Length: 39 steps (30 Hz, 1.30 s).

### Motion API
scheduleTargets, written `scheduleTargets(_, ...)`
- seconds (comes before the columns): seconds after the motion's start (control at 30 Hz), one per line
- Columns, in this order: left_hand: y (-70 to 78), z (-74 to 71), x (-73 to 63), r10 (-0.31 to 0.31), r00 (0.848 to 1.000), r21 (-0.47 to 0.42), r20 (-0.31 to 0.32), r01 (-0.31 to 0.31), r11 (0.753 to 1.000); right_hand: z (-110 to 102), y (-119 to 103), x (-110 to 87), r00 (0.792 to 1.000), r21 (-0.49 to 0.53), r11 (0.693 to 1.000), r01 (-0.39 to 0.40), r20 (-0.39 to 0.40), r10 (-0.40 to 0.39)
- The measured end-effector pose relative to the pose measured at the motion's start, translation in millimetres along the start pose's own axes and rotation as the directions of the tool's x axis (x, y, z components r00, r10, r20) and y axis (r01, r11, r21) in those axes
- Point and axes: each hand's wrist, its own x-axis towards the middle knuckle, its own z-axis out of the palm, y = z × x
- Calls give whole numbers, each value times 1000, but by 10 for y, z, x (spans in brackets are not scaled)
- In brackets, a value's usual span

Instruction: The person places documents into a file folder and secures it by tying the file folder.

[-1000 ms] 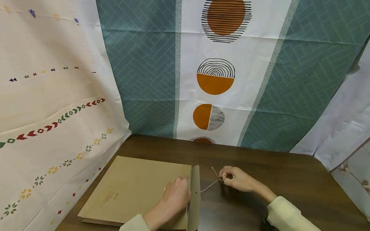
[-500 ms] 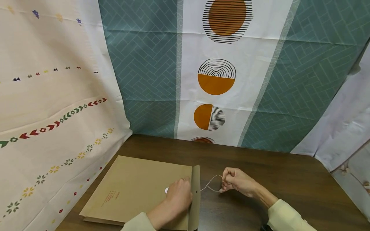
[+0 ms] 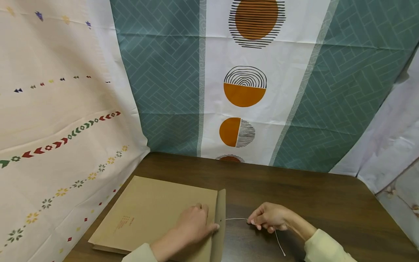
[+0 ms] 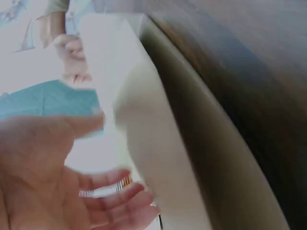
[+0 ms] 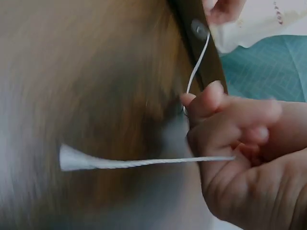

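A thick brown kraft string-tie envelope [image 3: 154, 200] lies on the table, red print near its lower left. Its narrow flap [image 3: 220, 218] is raised along the right side. My left hand [image 3: 191, 223] is over the envelope beside the flap, thumb stretched toward the fold. In the left wrist view, the fingers [image 4: 120, 203] are loosely extended near the cardboard edge. From a round button [image 5: 199, 29] on the flap runs a white string [image 3: 236, 218]. My right hand [image 3: 270, 217] pinches that string between thumb and forefinger; its loose end hangs below the palm.
The dark wooden table [image 3: 327, 203] extends right and behind the envelope. A teal and white patterned cloth [image 3: 163, 80] hangs at the back, an embroidered cream cloth [image 3: 65, 120] at the left.
My right hand has moved down and slightly right; the string, looped before, now runs straighter from the flap. My left hand has shifted left, its fist loosening and thumb spreading toward the flap.
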Motion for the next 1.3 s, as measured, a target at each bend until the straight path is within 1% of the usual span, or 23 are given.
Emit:
scheduleTargets(0.07, -92, -75, -76, 44, 997, -30, 58, -42, 999, -5, -4, -39, 998, -67, 998, 12, -55, -15)
scheduleTargets(0.13, -194, -133, -154, 108, 989, -39, 97, -105, 994, -19, -3, -72, 992, -145, 989, 40, -113, -57)
scheduleTargets(0.2, -292, -180, -229, 159, 978, -40, 137, -155, 987, -35, -1, -88, 978, -256, 963, 82, -163, -127)
scheduleTargets(0.23, -338, -202, -265, 185, 970, -38, 156, -181, 983, -39, -1, -90, 970, -323, 942, 91, -187, -158)
scheduleTargets(0.27, -380, -222, -303, 196, 964, -42, 182, -192, 981, -40, -3, -91, 959, -395, 914, 89, -213, -185)
scheduleTargets(0.4, -486, -280, -417, 176, 933, -82, 314, -159, 984, -10, -33, -98, 928, -600, 800, -7, -302, -218)
scheduleTargets(0.43, -501, -288, -435, 169, 924, -80, 342, -151, 985, 3, -41, -98, 923, -627, 779, -25, -313, -222)
scheduleTargets(0.47, -510, -296, -450, 160, 917, -74, 365, -143, 987, 15, -49, -97, 921, -631, 775, -36, -322, -219)
scheduleTargets(0.5, -517, -301, -457, 158, 911, -70, 381, -142, 987, 22, -56, -96, 922, -607, 794, -35, -325, -208)
scheduleTargets(0.53, -519, -303, -462, 158, 908, -62, 389, -146, 987, 24, -62, -93, 926, -569, 822, -17, -320, -203)
scheduleTargets(0.57, -517, -301, -461, 158, 905, -53, 396, -150, 987, 15, -62, -87, 932, -504, 864, 5, -311, -187)
scheduleTargets(0.6, -511, -301, -456, 160, 902, -48, 400, -154, 987, -1, -63, -84, 941, -411, 911, 30, -295, -164)
scheduleTargets(0.63, -499, -296, -445, 160, 900, -43, 405, -156, 987, -25, -59, -79, 953, -293, 954, 58, -270, -141)
scheduleTargets(0.67, -479, -285, -430, 158, 900, -41, 407, -155, 987, -58, -52, -76, 963, -168, 983, 74, -244, -114)
scheduleTargets(0.7, -457, -270, -408, 151, 899, -42, 412, -147, 988, -93, -40, -70, 972, -52, 995, 83, -214, -92)
scheduleTargets(0.77, -387, -234, -351, 130, 898, -33, 420, -128, 991, -156, -7, -52, 986, 122, 988, 95, -152, -76)
scheduleTargets(0.8, -341, -214, -316, 120, 900, -22, 419, -122, 992, -174, 5, -47, 989, 179, 979, 98, -125, -76)
scheduleTargets(0.87, -217, -160, -233, 89, 907, 20, 412, -106, 994, -185, 25, -37, 993, 250, 963, 106, -84, -87)
scheduleTargets(0.93, -80, -113, -143, 58, 916, 70, 397, -93, 993, -161, 23, -26, 994, 292, 950, 110, -59, -97)
scheduleTargets(1.03, 130, -42, -6, 8, 921, 158, 390, -75, 985, -114, -6, -22, 993, 313, 942, 119, -46, -110)
scheduleTargets(1.1, 241, -9, 69, -17, 921, 201, 389, -66, 977, -91, -28, -22, 991, 310, 941, 133, -59, -121)
scheduleTargets(1.17, 334, 22, 131, -40, 917, 240, 396, -62, 969, -77, -50, -32, 987, 296, 942, 155, -82, -137)
scheduleTargets(1.3, 463, 67, 216, -46, 920, 289, 390, -74, 955, -43, -82, -60, 978, 248, 949, 196, -121, -170)
